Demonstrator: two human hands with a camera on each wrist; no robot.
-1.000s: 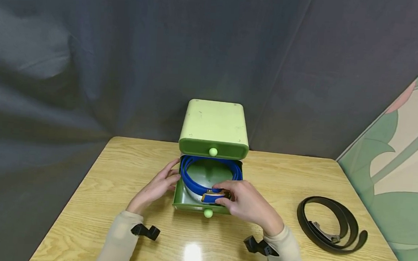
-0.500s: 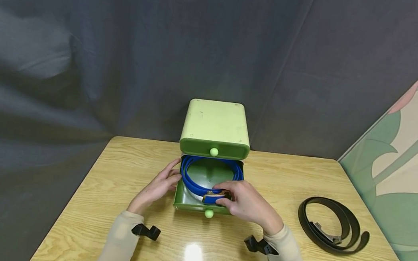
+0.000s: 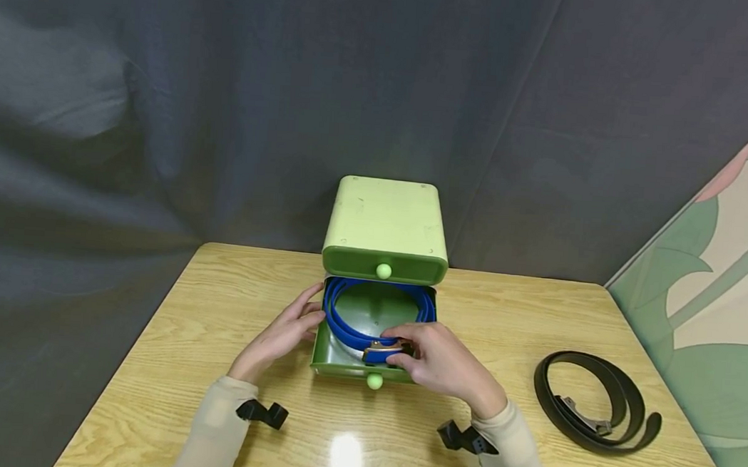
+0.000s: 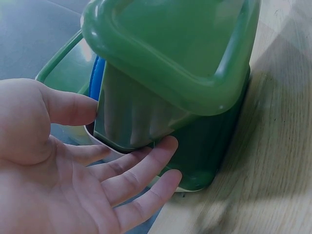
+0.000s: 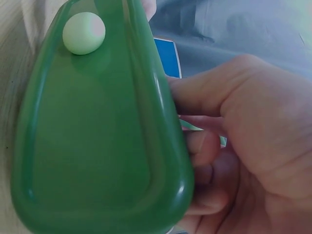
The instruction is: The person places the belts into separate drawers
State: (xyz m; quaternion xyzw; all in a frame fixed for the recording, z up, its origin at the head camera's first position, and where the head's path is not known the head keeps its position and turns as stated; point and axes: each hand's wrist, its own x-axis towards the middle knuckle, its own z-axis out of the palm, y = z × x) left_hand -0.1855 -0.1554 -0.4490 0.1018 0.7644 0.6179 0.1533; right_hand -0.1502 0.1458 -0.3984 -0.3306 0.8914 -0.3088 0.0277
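Note:
A coiled blue belt (image 3: 344, 329) lies inside the pulled-out lower green drawer (image 3: 340, 370) of a small two-drawer cabinet (image 3: 388, 216). Its gold-edged buckle (image 3: 376, 348) is toward the drawer's front. My right hand (image 3: 446, 363) pinches the belt at the buckle between thumb and fingers; in the right wrist view the drawer front (image 5: 97, 131) hides most of that grip. At the drawer's left side is my left hand (image 3: 277, 342), fingers extended. The left wrist view has its thumb touching the drawer wall (image 4: 131, 109), other fingers spread beside and below it.
A coiled black belt (image 3: 618, 391) with a metal buckle lies on the wooden table (image 3: 216, 295) at the right. The upper drawer (image 3: 353, 262) is closed. A dark curtain (image 3: 291, 114) hangs behind the table, and a floral panel (image 3: 722, 319) stands along the right.

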